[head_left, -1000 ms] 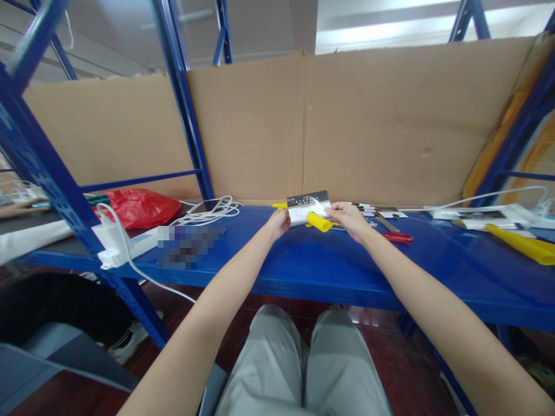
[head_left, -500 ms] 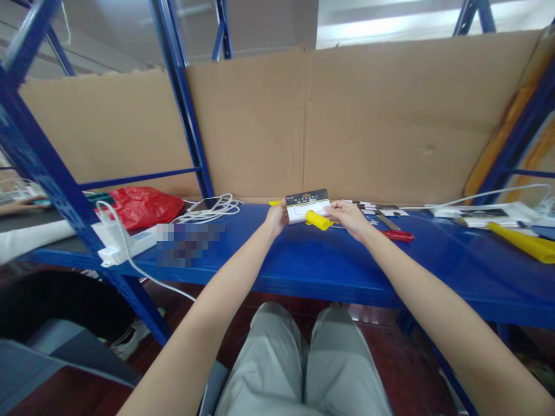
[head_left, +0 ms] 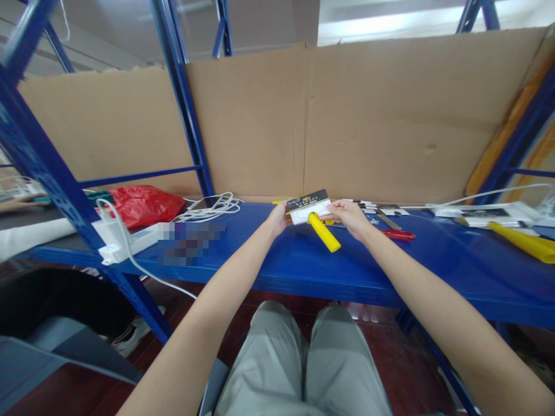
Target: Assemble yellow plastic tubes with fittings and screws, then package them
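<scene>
A black-and-white printed card [head_left: 307,205] is held up over the blue tabletop, tilted, its dark band along the top. My left hand [head_left: 278,218] grips its left edge with closed fingers. At the right edge, the fingers of my right hand [head_left: 347,216] pinch the card. A yellow tube-shaped piece [head_left: 324,234] juts from the card's lower edge toward me; how it joins the card cannot be made out. Small yellow bits show beside both hands, partly hidden. Just right of my right hand lies a red-handled tool [head_left: 399,235].
Several white-and-black pieces [head_left: 392,210] and a flat metal strip [head_left: 389,220] lie behind the red tool. Another yellow piece [head_left: 522,242] rests far right. At left are a red plastic bag [head_left: 145,206], white cables [head_left: 212,208] and a power strip [head_left: 130,242]. Cardboard [head_left: 260,127] walls the back.
The card has tilted, its right side rising slightly. The yellow tube-shaped piece now shows longer, pointing down and to the right. Both hands keep their hold in nearly the same place.
</scene>
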{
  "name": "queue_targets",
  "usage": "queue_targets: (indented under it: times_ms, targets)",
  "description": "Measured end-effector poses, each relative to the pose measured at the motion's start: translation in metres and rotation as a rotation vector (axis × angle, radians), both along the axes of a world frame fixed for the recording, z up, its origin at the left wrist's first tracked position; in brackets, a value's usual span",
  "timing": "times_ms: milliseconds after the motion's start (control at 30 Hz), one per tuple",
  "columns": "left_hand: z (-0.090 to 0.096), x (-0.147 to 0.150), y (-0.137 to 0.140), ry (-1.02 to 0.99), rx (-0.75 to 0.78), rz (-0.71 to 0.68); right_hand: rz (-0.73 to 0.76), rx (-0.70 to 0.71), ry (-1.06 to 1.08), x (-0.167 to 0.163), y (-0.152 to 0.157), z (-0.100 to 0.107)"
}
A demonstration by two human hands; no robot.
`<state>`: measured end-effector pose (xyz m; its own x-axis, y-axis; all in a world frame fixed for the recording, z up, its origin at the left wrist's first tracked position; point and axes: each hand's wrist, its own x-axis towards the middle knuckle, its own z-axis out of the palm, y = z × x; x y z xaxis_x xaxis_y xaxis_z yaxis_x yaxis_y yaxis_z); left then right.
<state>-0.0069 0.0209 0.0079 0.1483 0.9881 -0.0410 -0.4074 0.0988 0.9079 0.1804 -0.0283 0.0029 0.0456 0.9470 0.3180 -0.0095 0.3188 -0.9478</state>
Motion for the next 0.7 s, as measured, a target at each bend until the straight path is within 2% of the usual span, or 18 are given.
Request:
queue_targets:
  times_ms: [167, 367, 700]
  targets:
    - [0.0, 0.0, -0.002, 0.061, -0.029, -0.109, -0.021, -0.025, 0.037, 0.002, 0.003, 0.0]
    - [0.0, 0.0, -0.007, 0.218, 0.01, -0.134, -0.081, -0.047, 0.062, 0.003, 0.005, 0.0]
    - [0.001, 0.001, -0.016, 0.131, 0.025, -0.235, -0.062, -0.013, 0.021, 0.006, 0.009, -0.005]
